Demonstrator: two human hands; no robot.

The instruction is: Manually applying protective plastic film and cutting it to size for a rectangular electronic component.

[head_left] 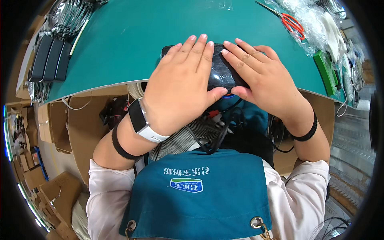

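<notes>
A flat, glossy black rectangular pack (220, 72), wrapped in clear film that catches the light, lies on the smooth green tabletop (120, 40) just inside its near edge, a little toward 12 o'clock from the picture's centre. Both hands press down on it with flat palms. The left hand (182, 84) covers its left half, fingers (196, 48) stretched out straight and close together, pointing to 12 o'clock, thumb tucked along the pack's near edge. The right hand (264, 80) covers its right half, fingers (240, 56) extended and angled toward 11 o'clock, thumb meeting the left thumb at the pack's near edge. Neither hand is curled around the pack; the fingers lie open and flat on top of it. Only the middle strip and the far left corner of the pack show between and beyond the fingers.

The left wrist wears a black-faced watch on a white strap (142, 120). At 1 o'clock, orange-handled scissors (292, 22) rest beside crinkled clear plastic bags (316, 28). At 10 o'clock, three matte black rectangular packs (50, 60) lie side by side near the tabletop's left edge. A teal apron (200, 196) fills the 6 o'clock area.
</notes>
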